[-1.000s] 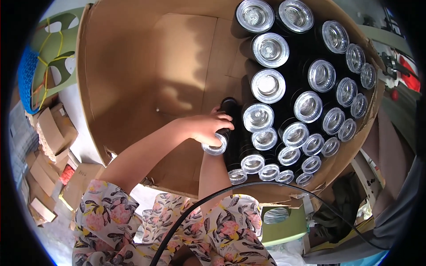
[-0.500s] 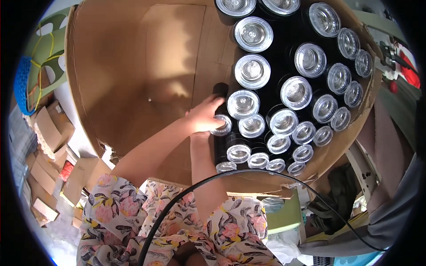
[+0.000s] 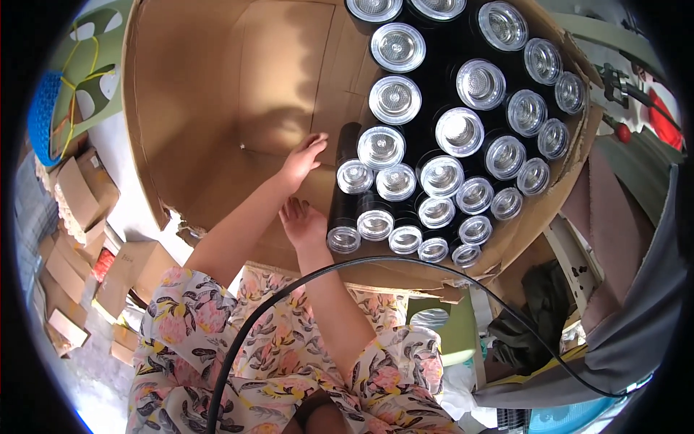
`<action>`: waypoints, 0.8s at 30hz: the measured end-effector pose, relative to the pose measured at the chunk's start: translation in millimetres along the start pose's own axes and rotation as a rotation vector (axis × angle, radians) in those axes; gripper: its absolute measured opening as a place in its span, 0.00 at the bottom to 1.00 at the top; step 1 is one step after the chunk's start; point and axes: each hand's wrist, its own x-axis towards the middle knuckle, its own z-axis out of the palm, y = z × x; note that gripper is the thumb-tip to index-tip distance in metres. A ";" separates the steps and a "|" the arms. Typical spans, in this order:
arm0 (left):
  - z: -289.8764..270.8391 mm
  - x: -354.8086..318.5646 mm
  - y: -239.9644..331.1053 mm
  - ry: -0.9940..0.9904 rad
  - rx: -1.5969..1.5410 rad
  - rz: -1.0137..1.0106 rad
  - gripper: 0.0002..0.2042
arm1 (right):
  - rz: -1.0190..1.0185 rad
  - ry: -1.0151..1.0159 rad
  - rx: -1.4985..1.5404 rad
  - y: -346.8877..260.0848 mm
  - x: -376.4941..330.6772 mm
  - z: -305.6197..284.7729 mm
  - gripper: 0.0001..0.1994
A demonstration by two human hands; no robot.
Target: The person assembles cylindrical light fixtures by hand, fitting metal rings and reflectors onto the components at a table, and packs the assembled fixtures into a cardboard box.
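Observation:
Inside a large cardboard box (image 3: pixel 184 94), many tall black cylinders with clear, ribbed round caps stand packed upright along the right side. My left hand (image 3: pixel 301 163) hovers over the box's inside with fingers stretched out, holding nothing. Just below it is my right hand (image 3: pixel 303 223), empty too, its fingers loosely bent and apart. Closest to both hands is the leftmost clear-capped cylinder (image 3: pixel 355 176), which neither hand touches. Another capped cylinder (image 3: pixel 343 239) stands near the box's front wall, to the right of my right hand.
A black cable (image 3: pixel 318 271) arches across the view in front of the box. Smaller cardboard boxes (image 3: pixel 137 271) are piled on the floor at left, below a blue mesh basket (image 3: pixel 45 119). At right are a green stool (image 3: pixel 455 333) and grey cloth (image 3: pixel 629 318).
Both hands have let go of the leftmost clear-capped cylinder and drawn back to the left. That cylinder now stands among the others. The whole view has shifted slightly.

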 end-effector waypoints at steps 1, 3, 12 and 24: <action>-7.4 3.9 -15.4 0.039 0.096 -0.113 0.28 | 0.031 -0.020 -0.026 1.7 -7.0 -2.3 0.20; 7.7 16.7 -39.4 0.049 0.181 -0.220 0.28 | 0.095 -0.222 -0.097 -9.7 -2.5 -47.6 0.18; -2.2 87.3 -183.8 -0.293 0.000 -0.575 0.38 | -0.071 -0.335 -0.559 -12.3 -159.3 -77.8 0.17; 7.0 126.4 -208.3 -0.296 0.267 -0.435 0.38 | -0.806 -0.244 -1.200 -66.4 -214.4 -95.4 0.13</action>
